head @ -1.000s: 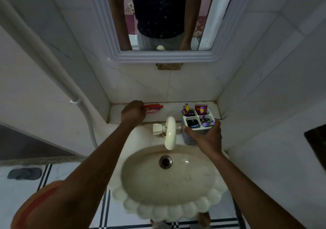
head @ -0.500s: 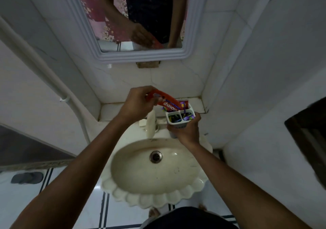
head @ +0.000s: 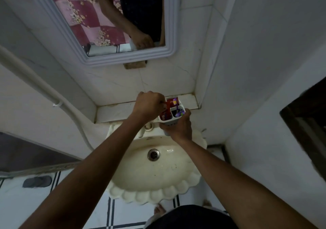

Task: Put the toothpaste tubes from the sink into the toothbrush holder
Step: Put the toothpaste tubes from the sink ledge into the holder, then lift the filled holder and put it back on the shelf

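It is a small home bathroom: a cream scalloped washbasin (head: pixel 155 174), a framed wall mirror (head: pixel 112 25), white wall tiles (head: pixel 114 82).

Both arms reach toward frame centre; the left hand (head: pixel 148 105) is fisted, the right hand (head: pixel 179 128) curled in a grip.

both forearms bare, no sleeves; left hand (head: pixel 149 105), right hand (head: pixel 178 128) ungloved; dark garment (head: pixel 190 217) at torso.
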### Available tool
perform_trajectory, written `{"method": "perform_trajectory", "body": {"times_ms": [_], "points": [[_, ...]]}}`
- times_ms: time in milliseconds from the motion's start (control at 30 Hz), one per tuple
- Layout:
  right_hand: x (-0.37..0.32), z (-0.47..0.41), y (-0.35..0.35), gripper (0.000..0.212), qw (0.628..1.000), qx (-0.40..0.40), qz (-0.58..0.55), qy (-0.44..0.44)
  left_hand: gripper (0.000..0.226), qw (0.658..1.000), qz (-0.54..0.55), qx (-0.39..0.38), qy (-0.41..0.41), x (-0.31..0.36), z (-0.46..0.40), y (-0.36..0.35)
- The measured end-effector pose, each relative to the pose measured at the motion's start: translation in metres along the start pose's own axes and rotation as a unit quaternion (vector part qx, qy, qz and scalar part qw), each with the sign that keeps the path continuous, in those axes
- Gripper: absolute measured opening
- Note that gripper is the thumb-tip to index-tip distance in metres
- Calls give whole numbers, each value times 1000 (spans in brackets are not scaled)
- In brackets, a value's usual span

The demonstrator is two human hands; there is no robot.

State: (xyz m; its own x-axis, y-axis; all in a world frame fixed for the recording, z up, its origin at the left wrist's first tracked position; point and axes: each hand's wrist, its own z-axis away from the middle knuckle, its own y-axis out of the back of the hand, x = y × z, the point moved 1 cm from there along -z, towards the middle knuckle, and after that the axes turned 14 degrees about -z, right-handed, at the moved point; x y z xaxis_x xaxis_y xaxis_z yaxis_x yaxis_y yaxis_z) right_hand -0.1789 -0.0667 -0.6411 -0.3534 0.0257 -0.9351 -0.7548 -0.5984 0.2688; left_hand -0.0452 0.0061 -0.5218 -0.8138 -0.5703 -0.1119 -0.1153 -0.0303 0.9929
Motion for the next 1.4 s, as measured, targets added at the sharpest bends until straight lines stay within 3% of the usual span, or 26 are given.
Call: {"method": "perform_trajectory", "body": {"times_ms": [133, 433, 500, 633, 767, 900, 1067, 1400], "points": [[-2, -1, -3, 130, 1000, -4, 8, 7, 25, 997, -50, -51, -33, 9, 2, -12], [5, -5, 2, 132, 999, -23, -26, 16, 23, 1000, -13, -14, 15, -5, -1, -22], [5, -5, 5, 128, 998, -14, -52, 25, 26, 1000, 20, -7, 18, -6, 0, -22], [3, 1, 11, 117, 997, 17, -74, 35, 45, 975, 193, 56, 91, -23, 18, -17], [-6, 5, 17, 121, 994, 34, -78, 64, 63, 956, 245, 102, 126, -34, 41, -15], [-40, 9, 28, 121, 987, 61, -90, 122, 54, 951, 254, 113, 132, -42, 51, -5], [-102, 23, 45, 118, 958, 125, -131, 222, 59, 950, 255, 147, 103, -48, 54, 34], [-267, 55, 109, 109, 886, 169, -178, 392, 55, 924, 180, 333, 58, -47, 56, 196]]}}
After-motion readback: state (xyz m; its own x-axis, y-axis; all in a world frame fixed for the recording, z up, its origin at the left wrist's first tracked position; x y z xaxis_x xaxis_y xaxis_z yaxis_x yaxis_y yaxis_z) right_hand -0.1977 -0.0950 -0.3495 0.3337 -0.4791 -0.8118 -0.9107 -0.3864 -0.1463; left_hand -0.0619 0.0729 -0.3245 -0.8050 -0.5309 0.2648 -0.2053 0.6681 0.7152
